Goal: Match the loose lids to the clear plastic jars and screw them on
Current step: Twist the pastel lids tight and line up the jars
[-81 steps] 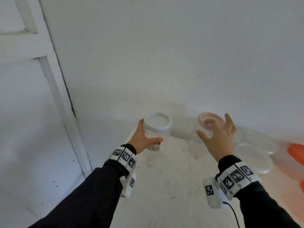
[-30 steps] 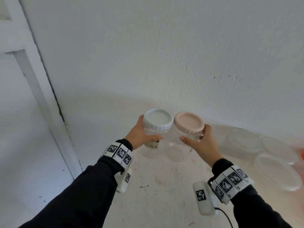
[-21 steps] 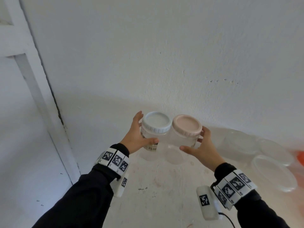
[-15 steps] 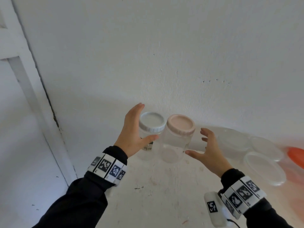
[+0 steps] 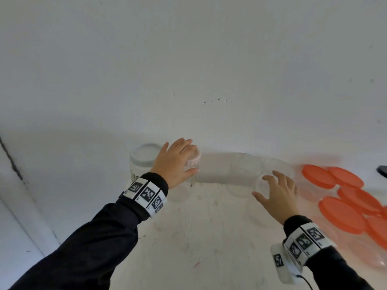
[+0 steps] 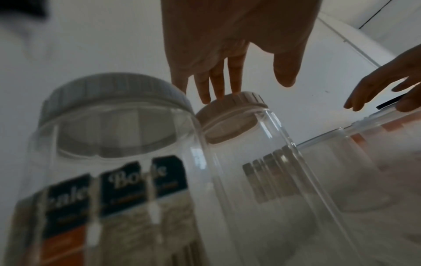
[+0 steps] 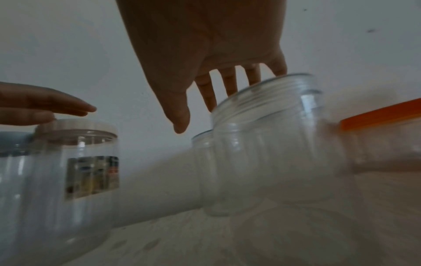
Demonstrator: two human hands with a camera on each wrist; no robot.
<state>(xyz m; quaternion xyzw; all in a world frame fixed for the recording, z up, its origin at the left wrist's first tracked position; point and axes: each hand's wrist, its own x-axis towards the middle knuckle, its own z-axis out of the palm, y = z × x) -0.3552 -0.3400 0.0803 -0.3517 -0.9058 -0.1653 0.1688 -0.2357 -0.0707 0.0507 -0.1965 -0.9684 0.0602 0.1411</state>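
Two capped clear jars stand side by side by the wall: one with a white lid (image 5: pixel 144 156) and one with a pale pink lid (image 5: pixel 193 160). My left hand (image 5: pixel 178 162) lies over the pink lid with straight fingers (image 6: pixel 216 86) touching its top and the thumb hanging free. To the right, my right hand (image 5: pixel 276 191) hovers with spread, straight fingers (image 7: pixel 230 84) over the mouth of an open clear jar (image 7: pixel 268 126) and grips nothing. More open clear jars (image 5: pixel 243 168) stand behind it.
Several orange lids (image 5: pixel 343 214) sit on clear containers at the right edge. A white wall (image 5: pixel 209 70) runs close behind the jars. A door frame (image 5: pixel 12 174) is at the left. The scuffed white tabletop (image 5: pixel 199 237) lies bare in front of me.
Both hands let go of the two capped jars. My left hand moved right onto the pink lid. My right hand moved right, over an open jar.
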